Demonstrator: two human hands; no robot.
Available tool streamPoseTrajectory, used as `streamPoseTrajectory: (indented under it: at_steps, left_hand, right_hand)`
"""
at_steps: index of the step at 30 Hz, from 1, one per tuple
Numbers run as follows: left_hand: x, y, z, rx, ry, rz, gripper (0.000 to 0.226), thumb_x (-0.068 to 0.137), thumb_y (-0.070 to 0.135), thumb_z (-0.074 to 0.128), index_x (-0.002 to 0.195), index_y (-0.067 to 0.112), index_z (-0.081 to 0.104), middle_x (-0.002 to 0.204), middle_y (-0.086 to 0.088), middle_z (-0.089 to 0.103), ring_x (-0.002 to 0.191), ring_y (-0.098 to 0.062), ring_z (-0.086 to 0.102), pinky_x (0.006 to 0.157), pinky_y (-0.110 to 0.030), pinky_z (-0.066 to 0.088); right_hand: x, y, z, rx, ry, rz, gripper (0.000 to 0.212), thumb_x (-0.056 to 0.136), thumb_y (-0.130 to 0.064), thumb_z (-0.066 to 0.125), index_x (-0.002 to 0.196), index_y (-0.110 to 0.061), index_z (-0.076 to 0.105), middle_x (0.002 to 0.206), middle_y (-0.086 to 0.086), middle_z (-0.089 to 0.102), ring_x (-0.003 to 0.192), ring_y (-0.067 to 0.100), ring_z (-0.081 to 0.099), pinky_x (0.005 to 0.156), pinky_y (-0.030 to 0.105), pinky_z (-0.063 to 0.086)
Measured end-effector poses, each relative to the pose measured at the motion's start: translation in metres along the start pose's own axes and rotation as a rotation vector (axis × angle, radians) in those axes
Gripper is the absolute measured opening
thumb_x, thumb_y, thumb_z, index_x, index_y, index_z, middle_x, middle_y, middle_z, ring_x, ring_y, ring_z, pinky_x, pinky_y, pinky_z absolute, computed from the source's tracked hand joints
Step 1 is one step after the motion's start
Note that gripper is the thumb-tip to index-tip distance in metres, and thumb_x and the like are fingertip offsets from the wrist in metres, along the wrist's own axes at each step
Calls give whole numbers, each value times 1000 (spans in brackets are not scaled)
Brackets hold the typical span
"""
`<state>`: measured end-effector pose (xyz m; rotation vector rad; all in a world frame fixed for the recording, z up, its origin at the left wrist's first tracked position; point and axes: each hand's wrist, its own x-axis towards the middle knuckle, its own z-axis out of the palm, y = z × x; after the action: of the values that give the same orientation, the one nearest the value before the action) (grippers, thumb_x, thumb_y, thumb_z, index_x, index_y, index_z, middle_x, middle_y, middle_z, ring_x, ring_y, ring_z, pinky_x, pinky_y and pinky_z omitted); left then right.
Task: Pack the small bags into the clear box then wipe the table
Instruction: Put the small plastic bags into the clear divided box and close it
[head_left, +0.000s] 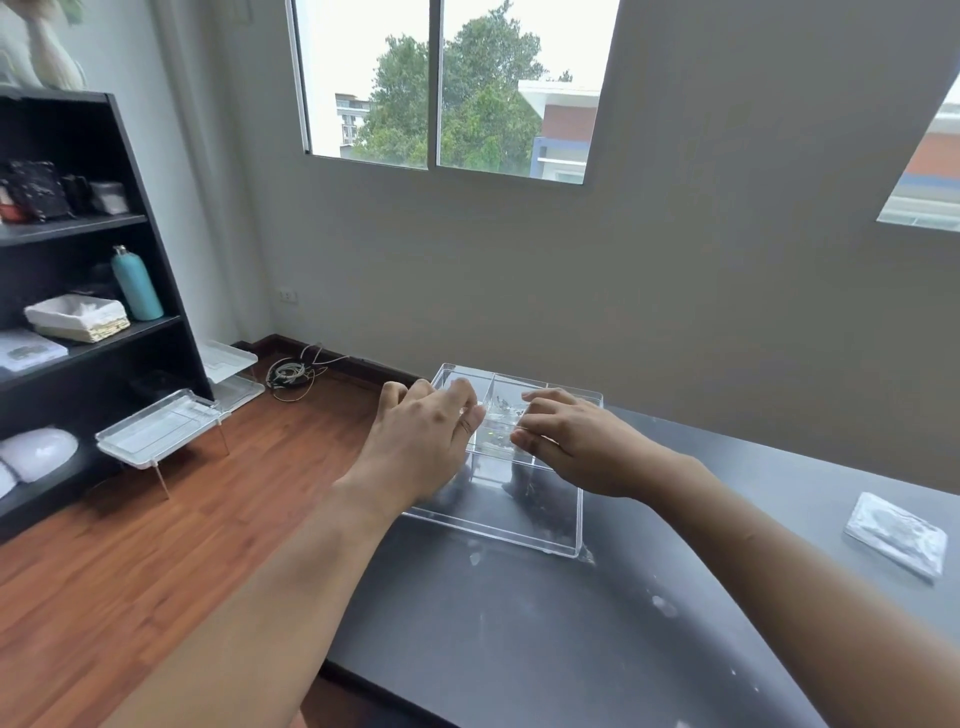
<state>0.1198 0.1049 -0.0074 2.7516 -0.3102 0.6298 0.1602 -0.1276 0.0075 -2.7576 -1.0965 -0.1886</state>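
Smudges (660, 605) whiten my dark table (519, 649) nearest me. Farther right lies one clear bag (894, 533), well apart from my hands. Beyond, over the divided clear box (524, 530), my left hand (423, 431) and right hand (569, 441) pinch another see-through bag (498, 423) between curled fingers.

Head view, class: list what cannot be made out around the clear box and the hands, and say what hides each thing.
- Head view: whatever the left hand and right hand hold over the clear box is transparent, blurred and partly covered by the fingers.
- Head view: the box's near-left compartment is hidden behind the left hand.
- Head view: the contents of the flat packet on the table are too blurred to tell.
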Motion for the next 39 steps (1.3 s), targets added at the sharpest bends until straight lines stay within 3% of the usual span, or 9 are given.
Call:
streamPoseTrajectory:
  at_steps: [6, 14, 17, 19, 21, 25, 30, 36, 39]
  left_hand:
    - [0, -3, 2, 51, 105, 43, 30, 105, 41, 43, 113, 24, 66, 104, 8, 63, 102, -21, 55, 87, -39, 31]
    - [0, -4, -6, -162, 262, -38, 9, 97, 29, 67, 94, 24, 73, 85, 6, 75, 85, -22, 69, 87, -38, 39]
    - [-1, -4, -6, -41, 177, -26, 29, 100, 44, 58, 86, 23, 73, 85, 7, 74, 86, -22, 64, 89, -38, 34]
    - [-2, -2, -3, 9, 112, -44, 47, 100, 54, 48, 79, 20, 72, 80, 4, 69, 76, -23, 48, 87, -37, 30]
    - [-3, -1, -1, 18, 109, -39, 49, 100, 54, 48, 73, 19, 69, 72, 3, 60, 72, -21, 36, 86, -39, 31]
    - [-2, -2, -2, 9, 42, -25, 50, 102, 55, 42, 72, 22, 64, 68, 10, 45, 75, -19, 36, 90, -40, 32]
    - [-2, -4, -4, -33, -68, 53, 50, 104, 53, 35, 81, 20, 66, 75, 1, 62, 94, -26, 58, 92, -42, 40]
    - [-2, -6, -2, -59, -88, 63, 54, 103, 55, 33, 91, 18, 70, 82, -2, 63, 101, -28, 58, 90, -41, 42]
    - [-3, -6, 0, -84, -65, 59, 53, 101, 58, 33, 95, 23, 73, 84, -3, 64, 102, -30, 59, 91, -42, 44]
  right_hand:
    - [-2, -3, 1, -36, 33, 3, 44, 109, -45, 39, 92, -14, 65, 114, -3, 65, 146, 18, 39, 115, 40, 36]
    - [-6, -5, -2, -137, 75, -22, 43, 109, -46, 40, 107, -15, 70, 121, -2, 63, 130, 24, 49, 114, 37, 33]
    - [-6, -7, -2, -150, 81, -20, 44, 109, -46, 39, 107, -15, 70, 120, -1, 63, 129, 25, 49, 113, 37, 34]
    - [-8, -7, -2, -153, 76, -19, 45, 109, -47, 38, 108, -15, 70, 120, 0, 63, 131, 25, 49, 113, 38, 34]
    - [-9, -8, -2, -145, 77, -20, 44, 109, -45, 40, 109, -13, 70, 122, 1, 64, 134, 24, 49, 114, 39, 33]
    - [-15, -12, -3, -98, 83, 12, 40, 108, -43, 45, 111, -12, 71, 134, 2, 63, 144, 24, 42, 118, 42, 31]
    - [-32, -21, -4, 19, 134, 125, 47, 106, -48, 46, 143, -22, 58, 156, 2, 45, 153, 19, 27, 128, 35, 13]
    - [-76, -15, -11, 104, 315, 332, 55, 107, -49, 43, 152, -16, 47, 148, 1, 51, 142, 19, 41, 123, 43, 27]
    - [-103, 4, -18, 57, 406, 553, 56, 107, -45, 43, 153, -14, 46, 142, 6, 55, 138, 24, 45, 123, 44, 26]
